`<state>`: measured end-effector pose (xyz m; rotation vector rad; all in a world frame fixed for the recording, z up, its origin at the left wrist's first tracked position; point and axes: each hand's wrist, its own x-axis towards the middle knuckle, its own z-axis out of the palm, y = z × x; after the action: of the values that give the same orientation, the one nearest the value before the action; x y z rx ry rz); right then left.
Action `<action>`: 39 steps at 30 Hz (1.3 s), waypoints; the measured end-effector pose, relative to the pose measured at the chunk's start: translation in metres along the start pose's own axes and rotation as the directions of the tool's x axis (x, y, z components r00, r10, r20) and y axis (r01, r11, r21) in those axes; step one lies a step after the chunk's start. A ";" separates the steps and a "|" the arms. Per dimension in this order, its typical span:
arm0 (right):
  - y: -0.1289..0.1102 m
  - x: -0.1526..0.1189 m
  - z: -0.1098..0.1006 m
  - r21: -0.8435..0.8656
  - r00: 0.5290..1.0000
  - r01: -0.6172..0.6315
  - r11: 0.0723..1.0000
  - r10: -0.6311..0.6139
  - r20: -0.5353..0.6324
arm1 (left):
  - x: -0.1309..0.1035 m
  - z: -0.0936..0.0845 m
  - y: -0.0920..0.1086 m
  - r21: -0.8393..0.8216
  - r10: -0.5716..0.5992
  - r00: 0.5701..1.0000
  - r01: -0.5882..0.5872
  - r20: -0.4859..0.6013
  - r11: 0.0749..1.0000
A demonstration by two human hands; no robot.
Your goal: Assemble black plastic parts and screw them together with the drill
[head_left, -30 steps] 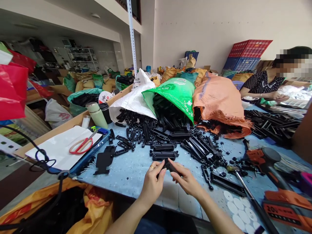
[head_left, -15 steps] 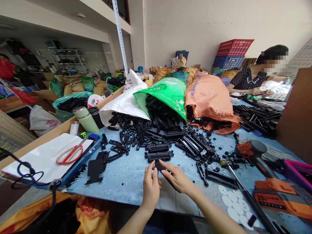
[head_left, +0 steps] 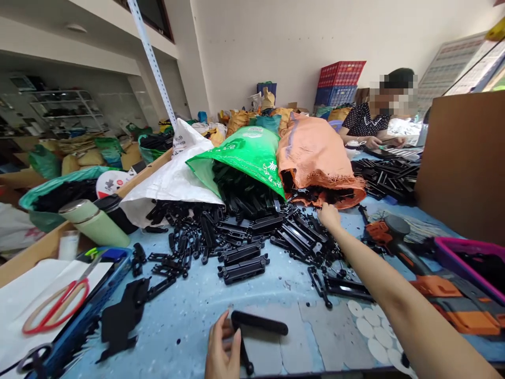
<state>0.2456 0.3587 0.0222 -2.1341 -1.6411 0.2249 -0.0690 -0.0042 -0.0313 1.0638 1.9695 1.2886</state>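
Observation:
My left hand [head_left: 223,347] is at the table's front edge, its fingers closed round a black bar-shaped part [head_left: 260,322] with a thin arm hanging down from it. My right hand [head_left: 328,215] reaches far forward to the mouth of the orange sack [head_left: 315,152], at the back of the pile of black parts [head_left: 302,237]. Its fingertips are too small and partly hidden to show what they touch. Two black assembled bars [head_left: 242,269] lie on the blue table between the pile and my left hand.
A green sack [head_left: 252,152] and a white sack [head_left: 169,176] spill black parts. Red scissors [head_left: 57,308] lie on paper at left, near a green bottle [head_left: 94,223]. An orange power drill [head_left: 442,289] and white discs [head_left: 371,321] are at right. Another person [head_left: 365,123] sits behind.
My right hand has let go of the black part and moved forward to the orange sack. The left hand keeps the part, now lower and nearer the front edge. The view has shifted right.

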 end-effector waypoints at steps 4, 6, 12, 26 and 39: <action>0.010 0.018 0.008 0.041 0.994 -0.113 0.993 0.112 0.013 | 0.009 0.004 0.000 0.306 0.412 0.911 -0.391 -0.007 0.868; 0.009 0.019 0.006 0.093 0.993 -0.122 0.988 0.121 0.017 | 0.016 0.002 0.007 0.335 0.570 0.799 -0.600 0.193 0.727; 0.000 -0.031 -0.035 0.315 0.998 -0.028 0.949 0.043 -0.042 | 0.035 -0.007 0.040 0.151 0.508 0.798 -0.574 0.325 0.805; -0.026 -0.307 -0.088 0.665 0.343 0.116 0.738 -0.658 0.670 | 0.004 0.010 0.091 -0.281 0.222 0.898 -0.116 0.381 0.953; 0.009 -0.304 -0.058 0.084 0.425 0.803 0.590 -0.666 0.612 | 0.029 0.021 0.075 0.159 0.345 0.406 -0.810 0.846 0.565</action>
<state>0.1902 0.0544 0.0297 -1.2465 -2.9553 0.4658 -0.0439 0.0472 0.0283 2.3570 1.2685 0.2976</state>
